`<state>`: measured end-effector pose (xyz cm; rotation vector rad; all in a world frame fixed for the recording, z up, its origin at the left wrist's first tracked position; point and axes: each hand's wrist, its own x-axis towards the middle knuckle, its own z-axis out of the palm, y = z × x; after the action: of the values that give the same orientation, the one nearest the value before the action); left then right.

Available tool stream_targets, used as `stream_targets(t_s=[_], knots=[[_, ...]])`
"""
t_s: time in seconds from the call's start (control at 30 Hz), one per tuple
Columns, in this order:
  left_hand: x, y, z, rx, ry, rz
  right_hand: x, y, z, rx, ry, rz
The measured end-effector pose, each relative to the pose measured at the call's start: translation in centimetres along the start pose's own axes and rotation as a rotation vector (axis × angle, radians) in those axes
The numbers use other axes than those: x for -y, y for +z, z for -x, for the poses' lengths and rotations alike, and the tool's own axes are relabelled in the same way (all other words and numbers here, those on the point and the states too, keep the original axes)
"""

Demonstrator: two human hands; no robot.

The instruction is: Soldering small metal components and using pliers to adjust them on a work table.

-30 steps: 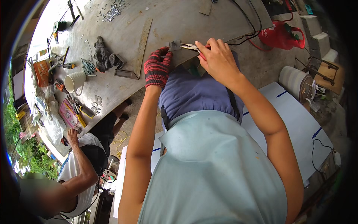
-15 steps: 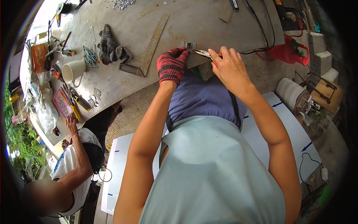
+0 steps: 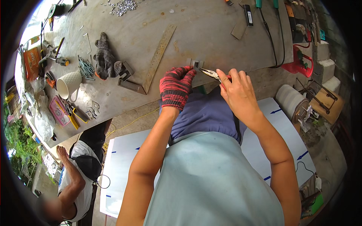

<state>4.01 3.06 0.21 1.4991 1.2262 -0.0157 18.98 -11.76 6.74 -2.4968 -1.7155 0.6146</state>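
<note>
My left hand [image 3: 176, 86], in a red and black knit glove, is closed with its fingertips on a small grey metal piece [image 3: 196, 64] near the table's front edge. My bare right hand [image 3: 238, 90] grips a pair of needle-nose pliers [image 3: 211, 74] by the handles, which the fingers mostly hide. The plier tips point left and reach the metal piece, beside my gloved fingertips. Whether the jaws touch or clamp it is too small to tell. Left of my gloved hand, a worn metal ruler [image 3: 160, 56] lies slanted on the metal table [image 3: 128, 107].
A dark glove [image 3: 104, 54], loose screws [image 3: 86, 68], a white mug [image 3: 68, 86] and a pink tray [image 3: 58, 111] lie to the left. Small metal bits [image 3: 125, 6] lie at the back. Black cables [image 3: 269, 34] cross the right side. A co-worker [image 3: 77, 173] stands at lower left.
The view has shifted, so the table sits lower in it. The co-worker's hand has come away from the tray's edge of the table. My hands keep their places on metal piece and pliers.
</note>
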Motion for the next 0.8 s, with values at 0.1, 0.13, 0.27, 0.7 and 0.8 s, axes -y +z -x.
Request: stream_targets(t_s=[0.1, 0.13, 0.27, 0.7, 0.8], knots=[[-0.3, 0.0, 0.0, -0.012, 0.005, -0.015, -0.1, -0.3, -0.3, 0.027, 0.014, -0.016], [-0.5, -0.1, 0.1, -0.006, 0.001, -0.017, -0.2, -0.4, -0.3, 0.032, 0.019, -0.018], [-0.5, -0.1, -0.1, -0.005, 0.022, -0.071, -0.3, -0.5, -0.5, 0.067, 0.027, -0.033], [0.0, 0.6, -0.6, -0.035, 0.032, -0.098, -0.5, -0.9, -0.8, 0.066, 0.012, -0.006], [-1.0, -0.4, -0.2, -0.052, 0.054, -0.099, 0.2, -1.5, -1.4, 0.068, -0.015, 0.014]])
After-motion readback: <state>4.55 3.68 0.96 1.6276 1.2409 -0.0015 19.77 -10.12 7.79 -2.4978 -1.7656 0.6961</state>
